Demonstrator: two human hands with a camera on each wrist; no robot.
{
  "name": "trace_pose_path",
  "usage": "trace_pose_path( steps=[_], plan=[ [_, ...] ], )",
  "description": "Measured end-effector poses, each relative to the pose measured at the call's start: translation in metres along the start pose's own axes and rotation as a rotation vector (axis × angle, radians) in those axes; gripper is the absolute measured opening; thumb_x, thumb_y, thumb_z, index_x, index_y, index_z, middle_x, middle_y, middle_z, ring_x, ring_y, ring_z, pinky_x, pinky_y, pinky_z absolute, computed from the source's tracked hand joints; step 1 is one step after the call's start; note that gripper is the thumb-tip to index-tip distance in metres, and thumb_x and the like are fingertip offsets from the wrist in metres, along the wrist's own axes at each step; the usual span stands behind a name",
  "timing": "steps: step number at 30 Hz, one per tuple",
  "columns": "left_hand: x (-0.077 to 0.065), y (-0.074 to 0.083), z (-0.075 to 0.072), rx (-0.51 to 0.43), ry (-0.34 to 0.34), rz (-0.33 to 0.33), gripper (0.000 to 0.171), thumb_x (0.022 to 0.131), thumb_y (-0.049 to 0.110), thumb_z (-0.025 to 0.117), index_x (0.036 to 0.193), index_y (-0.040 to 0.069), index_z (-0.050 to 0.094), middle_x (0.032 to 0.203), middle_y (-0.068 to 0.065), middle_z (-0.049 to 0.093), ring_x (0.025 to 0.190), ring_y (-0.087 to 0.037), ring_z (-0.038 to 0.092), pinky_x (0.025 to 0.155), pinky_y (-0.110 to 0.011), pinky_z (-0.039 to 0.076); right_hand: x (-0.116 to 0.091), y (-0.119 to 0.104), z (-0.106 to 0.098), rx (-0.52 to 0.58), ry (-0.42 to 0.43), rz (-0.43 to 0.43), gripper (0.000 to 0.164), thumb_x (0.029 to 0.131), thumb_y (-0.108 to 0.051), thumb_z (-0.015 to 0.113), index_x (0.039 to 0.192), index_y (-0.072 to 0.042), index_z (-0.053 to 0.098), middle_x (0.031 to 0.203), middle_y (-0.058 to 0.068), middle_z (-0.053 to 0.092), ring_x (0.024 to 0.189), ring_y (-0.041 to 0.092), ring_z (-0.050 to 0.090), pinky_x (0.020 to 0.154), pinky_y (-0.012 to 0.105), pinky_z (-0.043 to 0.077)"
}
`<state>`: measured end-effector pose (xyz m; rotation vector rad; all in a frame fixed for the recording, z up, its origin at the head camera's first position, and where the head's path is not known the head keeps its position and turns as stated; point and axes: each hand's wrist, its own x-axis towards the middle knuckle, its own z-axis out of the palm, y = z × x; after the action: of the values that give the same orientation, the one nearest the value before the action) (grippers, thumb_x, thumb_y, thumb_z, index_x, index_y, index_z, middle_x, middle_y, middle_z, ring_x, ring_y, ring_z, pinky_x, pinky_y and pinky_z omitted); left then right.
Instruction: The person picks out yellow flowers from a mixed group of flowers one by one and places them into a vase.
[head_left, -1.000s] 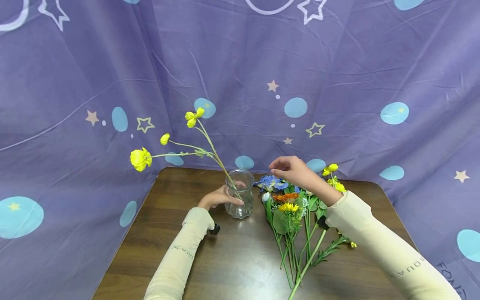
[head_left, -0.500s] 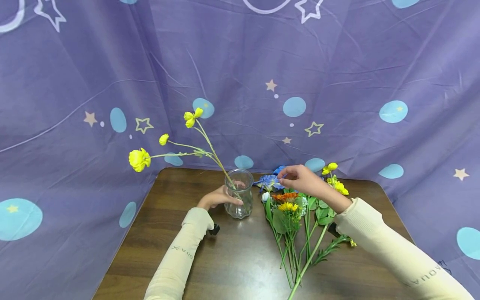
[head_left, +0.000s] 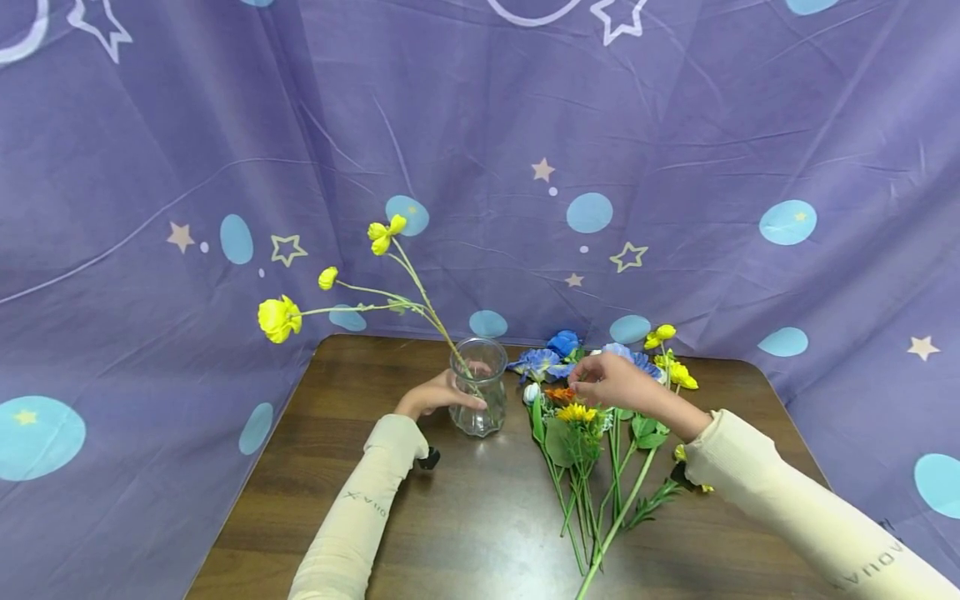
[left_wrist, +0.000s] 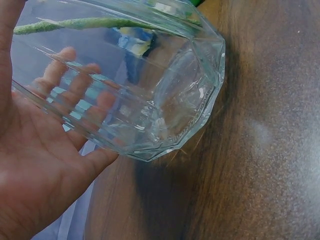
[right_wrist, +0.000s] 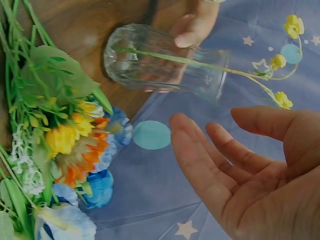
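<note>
My left hand [head_left: 432, 395] grips a clear glass vase [head_left: 491, 410], its fingers showing through the glass in the left wrist view. One yellow-flowered stem [head_left: 420, 304] stands in the vase and leans to the left. Over the pile of cut flowers at the right hovers my right hand [head_left: 622, 385]. Its loosely bent fingers hold nothing, as the right wrist view shows. Near its fingertips in the head view are an orange flower [head_left: 558, 395] and a yellow flower [head_left: 576, 413]. Blue flowers [head_left: 536, 364] lie behind them, partly hidden by the hand.
Green stems [head_left: 592, 517] fan toward the front of the brown wooden table [head_left: 442, 525]. More yellow blooms [head_left: 678, 372] lie by the right back edge. A purple patterned cloth [head_left: 480, 167] hangs right behind the table.
My right hand has moved down and to the right, away from the vase and over the flower pile. The left hand and the vase have stayed put.
</note>
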<state>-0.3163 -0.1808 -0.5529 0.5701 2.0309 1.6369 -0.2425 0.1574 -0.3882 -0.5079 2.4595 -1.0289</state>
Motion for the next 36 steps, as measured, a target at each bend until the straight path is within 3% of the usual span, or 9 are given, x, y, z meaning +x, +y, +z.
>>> trace_pose_path(
  steps=[10,14,22,29,36],
  plan=[
    [0.0,-0.001,0.0,-0.012,-0.003,0.0,0.077,0.079,0.011,0.087,0.146,0.01,0.049,0.145,-0.017,0.056,0.13,-0.03,0.056,0.108,-0.046,0.05,-0.005,0.01,0.013,-0.012,-0.04,0.039,0.015,0.099,-0.011,0.061,0.102,0.0,0.071,0.084,0.007,0.073,0.063,0.014,0.066,0.056,0.032,0.059],
    [-0.001,0.0,0.0,-0.015,-0.001,-0.004,0.077,0.08,0.011,0.086,0.146,0.01,0.049,0.145,-0.017,0.055,0.13,-0.031,0.055,0.109,-0.047,0.05,-0.007,0.014,0.019,-0.014,-0.058,0.09,0.016,0.099,-0.011,0.062,0.094,-0.001,0.072,0.079,0.008,0.072,0.059,0.017,0.067,0.054,0.032,0.059],
    [-0.001,0.001,-0.001,-0.017,0.004,-0.005,0.078,0.078,0.011,0.087,0.146,0.01,0.049,0.145,-0.017,0.056,0.132,-0.034,0.054,0.111,-0.048,0.048,-0.009,0.031,0.031,-0.035,-0.111,0.111,0.021,0.097,-0.013,0.066,0.084,0.002,0.073,0.072,0.013,0.07,0.056,0.02,0.067,0.05,0.03,0.058],
    [-0.002,0.003,0.0,-0.004,0.002,0.002,0.077,0.079,0.014,0.086,0.146,0.01,0.049,0.145,-0.016,0.056,0.135,-0.039,0.052,0.111,-0.05,0.047,-0.01,0.04,0.043,-0.091,-0.131,0.148,0.03,0.095,-0.016,0.07,0.069,-0.002,0.071,0.059,0.008,0.068,0.053,0.022,0.067,0.051,0.034,0.06],
    [-0.001,0.001,0.001,-0.018,0.0,-0.001,0.078,0.078,0.013,0.087,0.146,0.011,0.049,0.147,-0.016,0.054,0.136,-0.039,0.051,0.112,-0.051,0.046,-0.011,0.052,0.058,-0.145,-0.134,0.215,0.028,0.092,-0.014,0.074,0.067,-0.003,0.071,0.064,0.018,0.072,0.059,0.031,0.072,0.052,0.036,0.061]
  ],
)
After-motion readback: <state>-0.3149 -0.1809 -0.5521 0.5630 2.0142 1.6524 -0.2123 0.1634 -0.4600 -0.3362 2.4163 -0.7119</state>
